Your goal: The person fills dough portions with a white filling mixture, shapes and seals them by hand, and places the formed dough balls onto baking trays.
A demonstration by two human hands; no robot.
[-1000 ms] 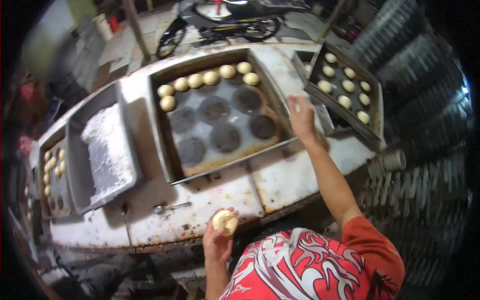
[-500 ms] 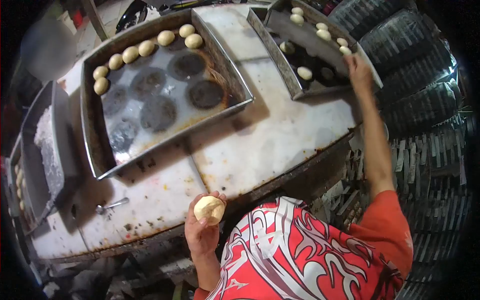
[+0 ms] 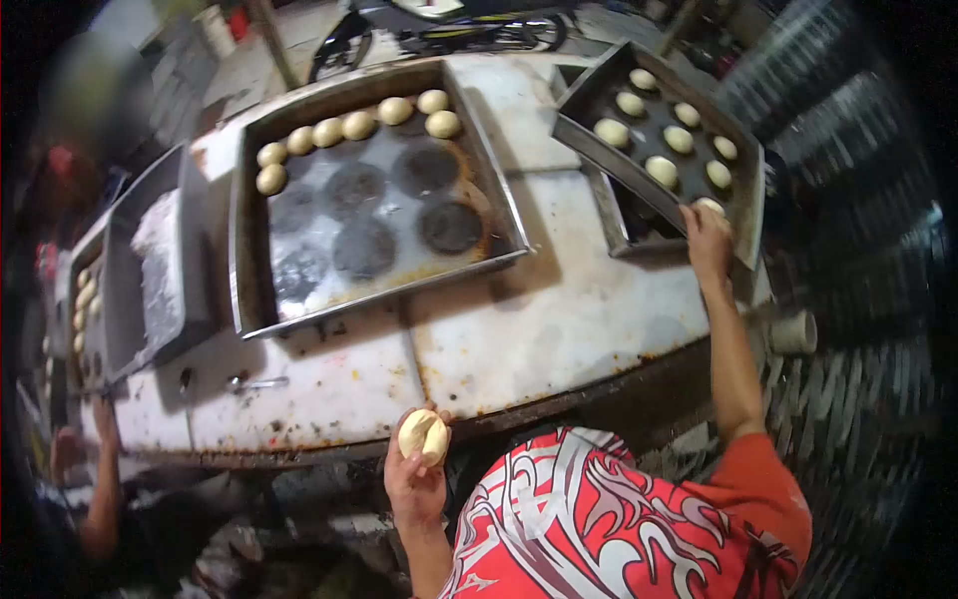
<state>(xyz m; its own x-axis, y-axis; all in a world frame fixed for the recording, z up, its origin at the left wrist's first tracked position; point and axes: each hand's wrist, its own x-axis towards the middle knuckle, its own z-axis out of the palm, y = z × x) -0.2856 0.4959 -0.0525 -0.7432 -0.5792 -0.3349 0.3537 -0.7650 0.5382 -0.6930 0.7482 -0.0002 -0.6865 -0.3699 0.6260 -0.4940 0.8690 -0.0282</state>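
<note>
My left hand (image 3: 417, 484) is closed around a pale dough ball (image 3: 423, 437) with a crease on its upper side, just off the table's front edge. At the right, my right hand (image 3: 709, 245) grips the near rim of a metal tray (image 3: 629, 172) that lies askew over another tray (image 3: 611, 215). Several round dough balls (image 3: 679, 139) sit in rows in the upper tray, one of them (image 3: 711, 205) right by my fingers. A larger square tray (image 3: 384, 298) in the middle holds dough balls (image 3: 327, 132) along its far and left sides.
On the left stands a grey bin (image 3: 190, 260) with white flour-like powder, beside another tray of dough balls (image 3: 82, 311). A small metal tool (image 3: 257, 383) lies on the stained white tabletop (image 3: 569, 329). Another person's hands (image 3: 85, 439) are at the lower left. A motorcycle (image 3: 439, 35) stands behind.
The upper right tray has swung and tipped toward me under my right hand, showing more of its dough balls. The view has shifted, bringing another person's hands in at left.
</note>
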